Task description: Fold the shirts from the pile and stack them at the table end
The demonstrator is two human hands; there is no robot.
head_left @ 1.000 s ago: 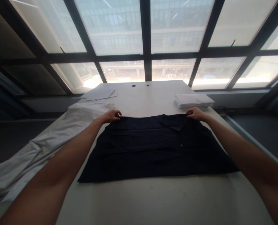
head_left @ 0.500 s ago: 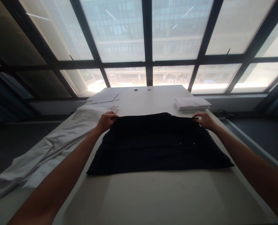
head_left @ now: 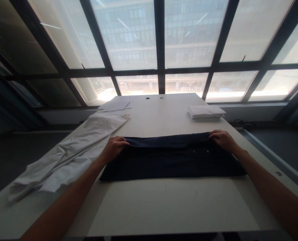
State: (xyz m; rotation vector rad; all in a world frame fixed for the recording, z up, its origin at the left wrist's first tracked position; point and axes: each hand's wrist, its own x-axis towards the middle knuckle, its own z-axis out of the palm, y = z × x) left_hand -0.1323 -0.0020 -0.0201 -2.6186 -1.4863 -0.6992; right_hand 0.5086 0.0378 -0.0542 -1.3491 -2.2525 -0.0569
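Note:
A dark navy garment (head_left: 174, 165) lies in a wide folded rectangle on the white table (head_left: 171, 207). Two small light studs or buttons show on its right half. At its far left corner, my left hand (head_left: 115, 146) pinches the edge between thumb and fingers. My right hand (head_left: 222, 139) grips the far right corner in the same way. Between the hands the far edge is folded over toward me as a strip across the top. What lies inside the folds is hidden.
A crumpled white cloth garment (head_left: 71, 147) spreads along the table's left side. Behind it lie several sheets of paper (head_left: 117, 104). Toward the back right sits a folded stack of white cloth (head_left: 206, 112). Large windows (head_left: 186, 36) rise beyond the table.
Both hands have drawn the garment's far edge toward me, folding it over, so the garment looks shorter front to back. The view has shifted slightly.

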